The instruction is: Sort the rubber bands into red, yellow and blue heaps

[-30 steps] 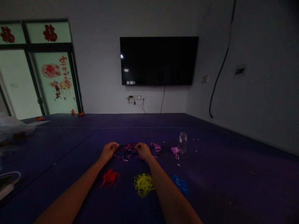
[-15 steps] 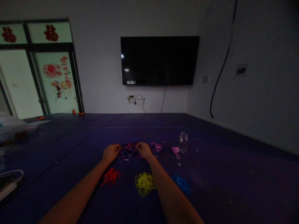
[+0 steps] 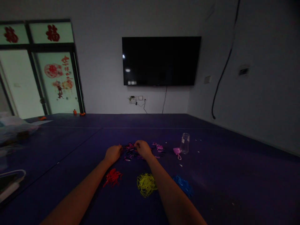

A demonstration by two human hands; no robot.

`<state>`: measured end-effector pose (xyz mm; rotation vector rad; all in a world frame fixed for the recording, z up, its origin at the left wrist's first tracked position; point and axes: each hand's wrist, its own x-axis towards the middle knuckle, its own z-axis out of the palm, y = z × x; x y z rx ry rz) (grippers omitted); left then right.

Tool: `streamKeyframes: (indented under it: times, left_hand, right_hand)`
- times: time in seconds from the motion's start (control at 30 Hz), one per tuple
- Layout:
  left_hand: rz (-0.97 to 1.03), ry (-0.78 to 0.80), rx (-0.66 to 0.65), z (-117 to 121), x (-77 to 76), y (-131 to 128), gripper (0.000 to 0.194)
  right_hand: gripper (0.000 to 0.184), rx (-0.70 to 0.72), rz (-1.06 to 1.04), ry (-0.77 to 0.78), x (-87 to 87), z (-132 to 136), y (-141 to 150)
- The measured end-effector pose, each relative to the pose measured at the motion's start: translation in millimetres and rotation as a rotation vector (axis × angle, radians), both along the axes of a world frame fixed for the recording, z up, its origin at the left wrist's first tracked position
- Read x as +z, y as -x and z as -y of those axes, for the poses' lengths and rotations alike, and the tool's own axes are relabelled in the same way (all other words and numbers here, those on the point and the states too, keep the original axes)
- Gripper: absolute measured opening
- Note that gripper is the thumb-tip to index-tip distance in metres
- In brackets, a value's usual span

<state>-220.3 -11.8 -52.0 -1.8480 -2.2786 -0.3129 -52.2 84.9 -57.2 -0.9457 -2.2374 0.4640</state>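
Note:
A loose spread of pink, purple and black rubber bands [image 3: 130,155] lies on the dark blue surface. At its left edge is my left hand [image 3: 113,154], fingers pinched together; whatever is in them is too small to make out. My right hand [image 3: 143,149] reaches over the spread from the right, its thumb and fingertips closed near the pink bands. Closer to me sit a red pile of bands [image 3: 113,177], a yellow pile [image 3: 146,185] under the edge of my right forearm, and a blue pile [image 3: 184,185] to the right of that forearm.
Right of the bands stands a clear jar [image 3: 185,143], a pink lid with a loop [image 3: 177,151] beside it. White scraps dot the surface nearby. At far left are a plastic bag [image 3: 16,126] and a device with a white cable [image 3: 10,184]. A television [image 3: 161,61] hangs on the wall.
My right hand has risen slightly away from me over the bands. My left hand stays at the left edge of the spread. The whole view has shifted a little.

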Motion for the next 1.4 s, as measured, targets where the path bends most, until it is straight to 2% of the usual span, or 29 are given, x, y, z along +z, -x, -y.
streamKeyframes:
  times: [0.2, 0.33, 0.4, 0.5, 0.57, 0.7, 0.9, 1.03, 1.23, 1.4]
  left_hand:
    - [0.01, -0.015, -0.004, 0, -3.0, 2, 0.028]
    - [0.188, -0.168, -0.025, -3, -7.1, 8, 0.022]
    - [0.391, -0.305, -0.064, -5, -9.0, 12, 0.018]
    - [0.951, -0.51, -0.182, -9, -11.5, 17, 0.013]
    - [1.266, -0.554, -0.245, -12, -13.4, 18, 0.016]
    - [1.528, -0.504, -0.283, -19, -16.2, 17, 0.022]
    - [1.853, -0.476, -0.3, -21, -14.5, 19, 0.01]
    - [1.989, -0.443, -0.306, -19, -14.4, 20, 0.011]
    - [2.223, -0.275, -0.348, -17, -18.4, 20, 0.037]
    - [2.312, -0.142, -0.296, -18, -22.9, 24, 0.028]
  right_hand:
    - [0.01, 0.237, -0.001, 0.003, -4.5, 2, 15]
    - [0.009, 0.307, -0.025, 0.009, -12.4, 1, 20]
    - [0.01, 0.316, -0.041, 0.018, -13.6, 2, 21]
    - [0.012, 0.317, -0.057, 0.035, -12.4, 3, 21]
    - [0.013, 0.315, -0.071, 0.046, -10.9, 4, 20]
    - [0.015, 0.303, -0.1, 0.067, -8.4, 4, 19]
    - [0.014, 0.262, -0.122, 0.092, -4.6, 4, 18]
    - [0.015, 0.282, -0.15, 0.144, -5.8, 2, 18]
    - [0.012, 0.327, -0.169, 0.221, -10.3, 0, 18]
    - [0.013, 0.321, -0.185, 0.213, -11.4, -1, 19]
